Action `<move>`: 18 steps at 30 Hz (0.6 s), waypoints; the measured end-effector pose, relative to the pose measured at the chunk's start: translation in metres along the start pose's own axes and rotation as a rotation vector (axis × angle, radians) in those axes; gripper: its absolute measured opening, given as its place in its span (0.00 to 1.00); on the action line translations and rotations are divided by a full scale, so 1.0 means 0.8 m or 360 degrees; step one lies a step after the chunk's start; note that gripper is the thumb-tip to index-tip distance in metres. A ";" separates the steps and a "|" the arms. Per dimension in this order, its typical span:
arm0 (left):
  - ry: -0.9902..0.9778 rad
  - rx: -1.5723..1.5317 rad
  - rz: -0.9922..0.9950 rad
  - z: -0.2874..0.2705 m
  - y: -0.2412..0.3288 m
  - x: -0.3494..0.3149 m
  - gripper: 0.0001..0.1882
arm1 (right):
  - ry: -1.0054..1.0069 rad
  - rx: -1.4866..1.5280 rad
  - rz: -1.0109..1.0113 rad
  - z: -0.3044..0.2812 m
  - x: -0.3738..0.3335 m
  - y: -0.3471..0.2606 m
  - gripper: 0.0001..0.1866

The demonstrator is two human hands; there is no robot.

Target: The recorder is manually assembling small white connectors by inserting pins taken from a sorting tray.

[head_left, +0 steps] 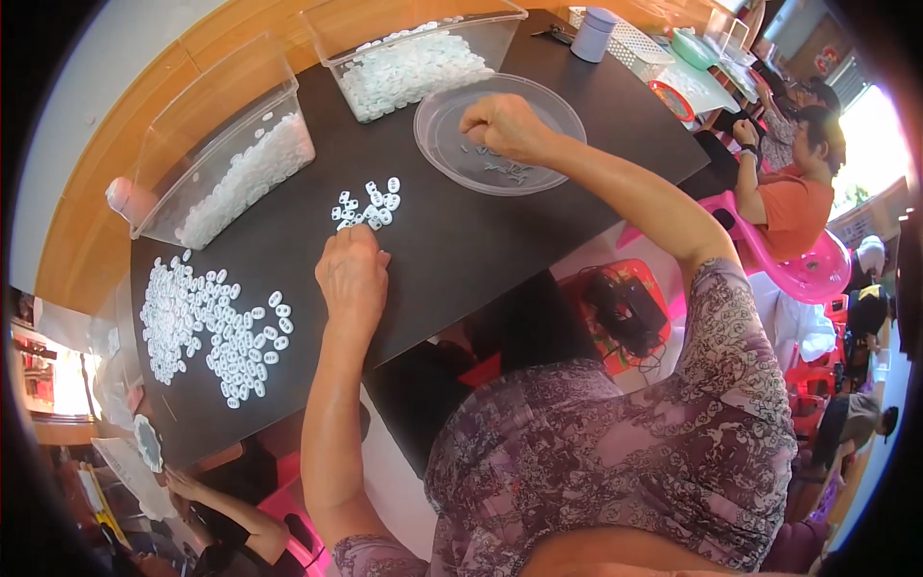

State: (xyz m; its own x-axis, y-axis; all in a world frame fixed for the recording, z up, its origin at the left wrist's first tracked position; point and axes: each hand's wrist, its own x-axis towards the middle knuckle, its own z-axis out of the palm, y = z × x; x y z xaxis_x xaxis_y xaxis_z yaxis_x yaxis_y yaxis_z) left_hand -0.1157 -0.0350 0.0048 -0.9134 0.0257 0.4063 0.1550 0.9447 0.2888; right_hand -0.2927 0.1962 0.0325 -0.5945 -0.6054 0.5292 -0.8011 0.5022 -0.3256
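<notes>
My left hand (pixel 353 274) rests on the dark table with its fingers curled under, at the near edge of a small group of white oval plastic pieces (pixel 375 204) with dark markings. Whatever lies under those fingers is hidden. Over a clear round tray (pixel 435 165), my right hand (pixel 508 127) is raised with its fingers pinched together; anything between them is too small to make out. Small thin grey pieces (pixel 508 171) lie in the tray below it. A big heap of the same white ovals (pixel 178 317) spreads over the table's left end.
Two clear plastic bins, one at the left (pixel 300 96) and one at the back (pixel 514 38), hold many white pieces. Near the far corner stands a lavender container (pixel 595 37). Other people sit at the right, one in an orange top (pixel 803 216), and another person's arm (pixel 231 510) shows lower left.
</notes>
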 end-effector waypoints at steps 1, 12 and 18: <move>0.0001 0.0006 -0.0003 -0.001 0.000 -0.003 0.08 | -0.0050 0.0033 0.0101 0.004 -0.003 0.003 0.06; 0.0287 -0.1067 -0.0518 -0.016 0.022 -0.062 0.03 | -0.0341 -0.0542 0.0012 0.036 0.001 0.010 0.06; 0.0217 -0.1923 -0.0991 -0.021 0.028 -0.069 0.03 | -0.0450 -0.0705 -0.0055 0.042 0.006 -0.001 0.06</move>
State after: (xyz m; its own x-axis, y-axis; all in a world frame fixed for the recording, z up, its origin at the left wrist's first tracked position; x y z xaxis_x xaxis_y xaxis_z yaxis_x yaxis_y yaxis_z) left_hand -0.0555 -0.0207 0.0039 -0.9192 -0.3937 -0.0068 0.0291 -0.0853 0.9959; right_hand -0.2972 0.1718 0.0089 -0.6126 -0.7385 0.2814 -0.7512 0.6548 0.0833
